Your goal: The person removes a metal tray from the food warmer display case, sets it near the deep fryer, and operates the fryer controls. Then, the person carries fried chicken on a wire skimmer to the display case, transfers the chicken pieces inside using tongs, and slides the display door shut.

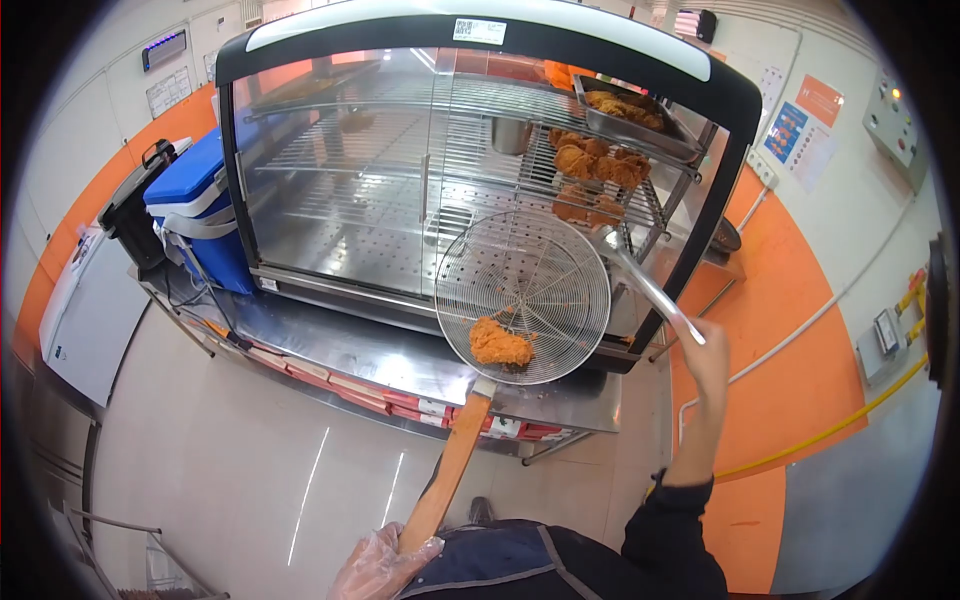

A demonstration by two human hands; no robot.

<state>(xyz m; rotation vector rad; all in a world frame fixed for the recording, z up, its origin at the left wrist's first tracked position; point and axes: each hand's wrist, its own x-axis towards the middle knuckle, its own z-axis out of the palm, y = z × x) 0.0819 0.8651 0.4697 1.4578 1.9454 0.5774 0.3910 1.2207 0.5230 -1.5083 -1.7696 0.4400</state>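
My left hand [385, 562], in a clear plastic glove, is closed around the wooden handle of a large round wire skimmer [555, 290]. One piece of orange-brown fried chicken [499, 342] lies in the skimmer's mesh, near its lower left rim. Bare, my right hand [706, 352] grips the end of shiny metal tongs [655, 290], whose far end points toward the case shelves. The skimmer is held in front of the glass display case [340, 180]. Inside on the right, more fried chicken [600, 165] sits on wire racks, and a metal tray [650, 137] of chicken stands higher up.
The case stands on a steel table [390, 355] with red and white boxes [370, 398] below. A blue cooler box [205, 205] and a black container [135, 215] are at the left. Along the right wall runs a yellow hose [830, 430].
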